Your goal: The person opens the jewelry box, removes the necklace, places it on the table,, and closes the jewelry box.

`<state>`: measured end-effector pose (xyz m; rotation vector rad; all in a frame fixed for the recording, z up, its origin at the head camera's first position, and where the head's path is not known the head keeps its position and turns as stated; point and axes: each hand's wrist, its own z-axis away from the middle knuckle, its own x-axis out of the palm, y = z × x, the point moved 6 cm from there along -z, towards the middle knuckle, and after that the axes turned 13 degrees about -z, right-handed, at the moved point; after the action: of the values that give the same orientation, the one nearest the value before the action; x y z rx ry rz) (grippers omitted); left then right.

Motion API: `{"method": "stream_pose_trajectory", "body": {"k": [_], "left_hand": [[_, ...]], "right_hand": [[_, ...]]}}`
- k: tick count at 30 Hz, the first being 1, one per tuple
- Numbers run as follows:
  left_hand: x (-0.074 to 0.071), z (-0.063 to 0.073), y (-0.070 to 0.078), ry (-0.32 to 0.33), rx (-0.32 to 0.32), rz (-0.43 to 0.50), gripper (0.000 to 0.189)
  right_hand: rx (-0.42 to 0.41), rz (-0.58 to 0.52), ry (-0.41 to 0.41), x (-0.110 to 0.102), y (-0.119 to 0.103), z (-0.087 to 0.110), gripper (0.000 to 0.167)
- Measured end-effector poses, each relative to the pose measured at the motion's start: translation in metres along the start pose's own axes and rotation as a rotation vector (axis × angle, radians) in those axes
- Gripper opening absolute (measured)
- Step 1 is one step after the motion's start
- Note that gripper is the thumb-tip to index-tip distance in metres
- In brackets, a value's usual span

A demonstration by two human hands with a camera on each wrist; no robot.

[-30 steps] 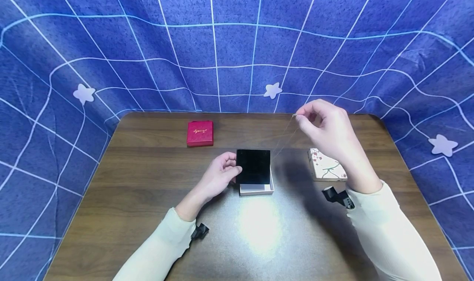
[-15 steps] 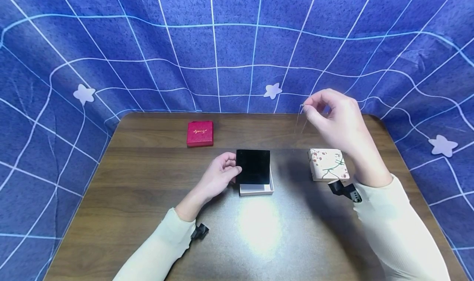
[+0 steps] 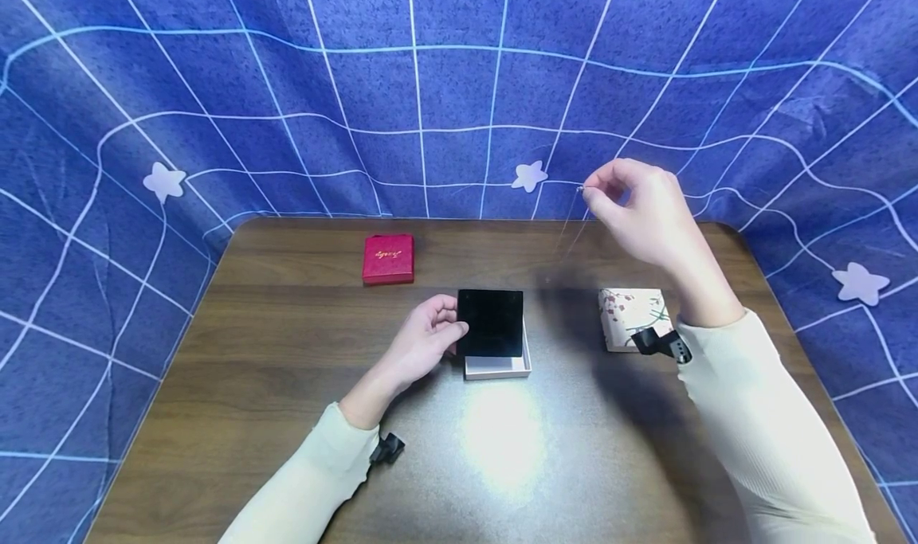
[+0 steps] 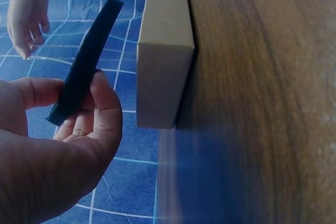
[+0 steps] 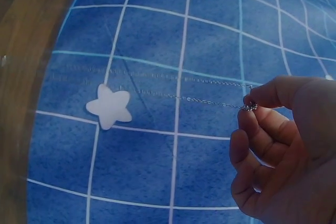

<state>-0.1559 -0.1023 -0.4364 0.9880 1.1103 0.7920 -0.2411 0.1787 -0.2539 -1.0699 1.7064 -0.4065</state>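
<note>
My left hand (image 3: 426, 341) pinches a thin black square pad (image 3: 491, 323) by its left edge, thumb on top. The pad is tilted in the left wrist view, above and apart from a small box (image 4: 165, 51). From the head, it covers most of that open box, leaving the pale front rim (image 3: 498, 373) in sight. Raised at the back right, my right hand (image 3: 649, 209) pinches a fine silver necklace (image 5: 189, 99) between thumb and forefinger. Its two chain strands hang from the fingertips, their lower ends faint.
A red box (image 3: 388, 259) with gold lettering lies at the back left of the wooden table (image 3: 287, 369). A white floral-patterned box lid (image 3: 631, 317) sits on the right, partly behind the right wrist camera (image 3: 660, 343). A blue curtain (image 3: 459, 90) hangs behind the table.
My right hand has risen, first drifting right and then slightly back left. The necklace, earlier slanting toward the pad, now hangs from the fingers. My left hand and the pad have stayed put.
</note>
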Motion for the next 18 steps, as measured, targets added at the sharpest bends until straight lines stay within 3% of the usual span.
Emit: {"method": "stream_pose_trajectory", "body": {"k": [10,18], "left_hand": [[0.0,-0.001,-0.002,0.001,0.001,0.012,0.026],[0.001,-0.002,-0.004,0.01,-0.009,0.026,0.025]], "right_hand": [[0.05,0.025,-0.019,0.008,0.029,-0.03,0.018],[-0.011,0.043,0.014,0.014,0.037,-0.057,0.016]]}}
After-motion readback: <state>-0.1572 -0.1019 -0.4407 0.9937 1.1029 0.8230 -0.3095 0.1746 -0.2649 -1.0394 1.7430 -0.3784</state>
